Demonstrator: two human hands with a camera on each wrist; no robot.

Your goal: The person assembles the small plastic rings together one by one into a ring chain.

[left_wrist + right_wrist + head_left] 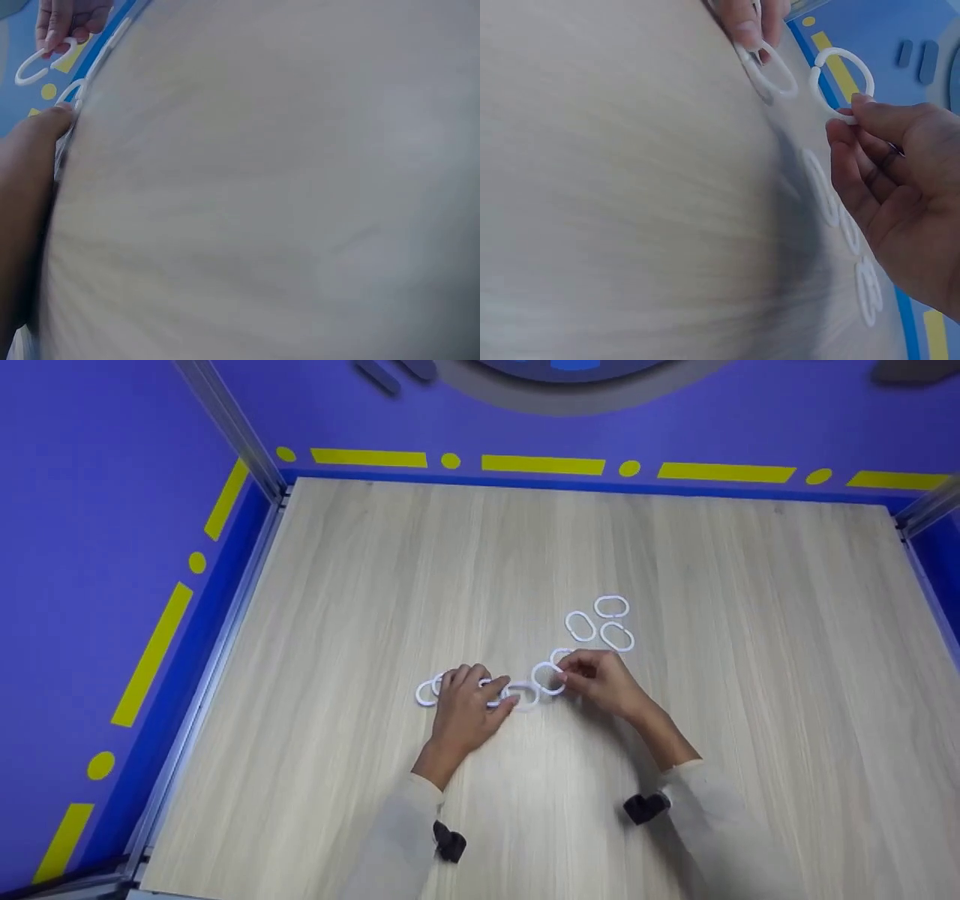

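Observation:
My right hand (604, 682) pinches a white split ring (871, 71) between thumb and fingertips, raised off the table. A small gap shows in that ring's side. My left hand (465, 712) lies over a row of overlapping white oval links (418, 695), hiding several of them. Its thumb and forefinger pinch the link at the right end (789, 94), which tilts up from the table close to the raised ring. Another white ring (553, 655) lies on the table just behind the raised one, partly covered by my right hand.
Three loose white links, a left one (568, 624), a back one (611, 598) and a right one (631, 643), lie beyond my right hand on the wood-grain table (375, 585). Blue panels with yellow marks (543, 464) border the table at the back and sides.

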